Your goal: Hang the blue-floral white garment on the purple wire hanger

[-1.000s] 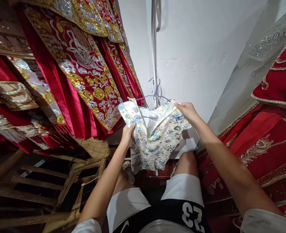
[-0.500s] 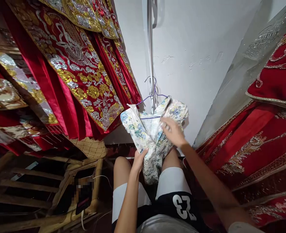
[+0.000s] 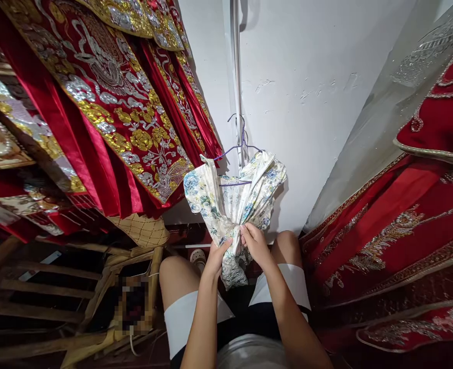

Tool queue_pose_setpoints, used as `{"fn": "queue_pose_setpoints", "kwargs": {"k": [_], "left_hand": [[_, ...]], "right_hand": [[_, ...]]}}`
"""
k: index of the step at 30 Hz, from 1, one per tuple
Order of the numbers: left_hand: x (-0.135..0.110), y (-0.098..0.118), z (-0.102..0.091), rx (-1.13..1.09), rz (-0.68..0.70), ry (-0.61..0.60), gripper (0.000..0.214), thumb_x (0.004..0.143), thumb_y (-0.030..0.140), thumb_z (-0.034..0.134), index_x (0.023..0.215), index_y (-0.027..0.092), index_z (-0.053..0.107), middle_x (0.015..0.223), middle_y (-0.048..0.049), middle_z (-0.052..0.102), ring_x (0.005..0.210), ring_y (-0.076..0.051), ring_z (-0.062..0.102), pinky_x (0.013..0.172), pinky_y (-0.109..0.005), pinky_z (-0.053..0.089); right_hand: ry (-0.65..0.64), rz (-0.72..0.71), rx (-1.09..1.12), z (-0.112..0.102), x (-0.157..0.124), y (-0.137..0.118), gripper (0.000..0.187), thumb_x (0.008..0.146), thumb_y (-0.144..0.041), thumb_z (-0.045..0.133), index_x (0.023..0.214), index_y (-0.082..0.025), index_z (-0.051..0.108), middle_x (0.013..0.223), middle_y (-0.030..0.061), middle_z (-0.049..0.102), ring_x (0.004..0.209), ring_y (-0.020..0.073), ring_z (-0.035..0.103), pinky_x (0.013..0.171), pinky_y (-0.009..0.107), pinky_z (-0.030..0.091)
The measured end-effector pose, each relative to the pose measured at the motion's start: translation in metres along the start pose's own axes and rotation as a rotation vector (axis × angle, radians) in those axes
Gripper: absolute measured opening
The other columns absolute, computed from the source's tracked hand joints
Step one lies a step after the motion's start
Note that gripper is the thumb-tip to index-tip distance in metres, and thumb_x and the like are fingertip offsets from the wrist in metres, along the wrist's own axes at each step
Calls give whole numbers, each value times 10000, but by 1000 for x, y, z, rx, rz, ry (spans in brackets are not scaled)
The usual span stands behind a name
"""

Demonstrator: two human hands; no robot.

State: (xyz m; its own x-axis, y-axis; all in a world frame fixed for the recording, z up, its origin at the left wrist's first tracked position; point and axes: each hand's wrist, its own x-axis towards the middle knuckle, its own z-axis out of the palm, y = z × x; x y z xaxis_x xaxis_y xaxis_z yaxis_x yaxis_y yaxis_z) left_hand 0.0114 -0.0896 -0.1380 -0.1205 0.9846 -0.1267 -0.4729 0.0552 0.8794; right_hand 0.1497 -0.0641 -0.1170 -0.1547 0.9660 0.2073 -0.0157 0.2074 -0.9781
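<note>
A white garment with a blue and yellow floral print (image 3: 203, 197) hangs on a purple wire hanger (image 3: 232, 152) in front of the wall. Its neckline is open and its lower part bunches between my knees. My left hand (image 3: 215, 259) pinches the left front of the garment, thumb on top. Beside it, my right hand (image 3: 256, 245) is closed on the fabric at the middle of the front, where the cloth gathers into folds. The two hands are close together. Fingers under the cloth are partly hidden.
Red robes with gold and silver embroidery (image 3: 134, 123) hang at the left. Beaded red garments (image 3: 380, 236) hang at the right, partly under clear plastic (image 3: 349, 148). A bamboo chair (image 3: 155, 271) stands at lower left, and a metal pole (image 3: 236, 66) runs down the white wall.
My right hand has moved down from the garment's right shoulder area to the middle front and closed on the cloth beside my left hand. The fabric there is now gathered, and my knees are wider apart.
</note>
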Motion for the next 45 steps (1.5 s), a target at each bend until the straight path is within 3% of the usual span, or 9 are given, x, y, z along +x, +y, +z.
{"fn": "queue_pose_setpoints", "kwargs": {"k": [4,9,14,19,29,33,37,41,45], "left_hand": [[3,-4,1,80,10,41,574,636,442,894,1105,173,702,1126,-133,744,1100,-326,697,970,-405,539],[-2,-15,8,480,594,574,641,717,396,827,1272,224,558,1386,-149,547,1339,-321,510,1134,-430,398],[-14,-23,29,664,619,129,230,857,276,622,1084,243,627,1066,-88,669,1034,-266,637,956,-368,482],[-13,-19,39,658,526,56,72,882,287,580,909,249,635,867,-43,661,851,-245,627,816,-329,478],[25,-33,5,1006,508,-172,103,872,167,504,809,221,566,822,-53,625,820,-238,605,783,-340,452],[51,11,25,1063,535,-245,86,890,157,516,923,197,585,842,-40,636,808,-200,616,795,-328,490],[67,93,75,831,977,-111,392,1007,255,498,1393,197,463,1106,-105,682,961,-183,653,892,-338,518],[78,155,113,997,1207,-180,177,1028,259,494,1112,193,634,1032,-83,715,915,-172,657,852,-316,513],[91,176,116,1057,1257,-161,131,1017,241,513,966,189,622,935,-67,701,880,-169,639,819,-307,493]], "right_hand": [[48,7,15,-9,-4,-14,392,920,-429,524,597,-233,416,551,-39,407,526,130,383,538,276,308],[88,29,44,-7,-12,-18,304,849,-357,537,574,-228,517,510,-30,435,504,139,399,520,280,302],[80,48,116,9,-18,-15,227,779,-311,569,573,-215,586,494,-34,444,505,132,419,543,279,332],[99,169,278,0,-5,-25,250,765,-391,626,609,-196,643,432,-52,394,427,98,311,454,260,242],[114,49,469,-43,141,-128,168,854,-291,608,732,-176,593,519,-81,386,388,52,236,367,220,156],[90,-74,393,-32,128,-142,195,829,-293,631,684,-163,614,493,-55,475,398,47,324,389,201,198],[49,-167,230,-28,111,-147,238,833,-283,618,622,-172,617,458,-39,504,405,59,365,421,204,248],[52,-277,129,-30,118,-144,264,845,-261,594,593,-184,604,452,-51,466,433,74,375,473,222,291],[167,-247,2,-29,127,-112,277,819,-258,578,551,-188,583,458,-53,448,460,90,373,499,243,271]]}}
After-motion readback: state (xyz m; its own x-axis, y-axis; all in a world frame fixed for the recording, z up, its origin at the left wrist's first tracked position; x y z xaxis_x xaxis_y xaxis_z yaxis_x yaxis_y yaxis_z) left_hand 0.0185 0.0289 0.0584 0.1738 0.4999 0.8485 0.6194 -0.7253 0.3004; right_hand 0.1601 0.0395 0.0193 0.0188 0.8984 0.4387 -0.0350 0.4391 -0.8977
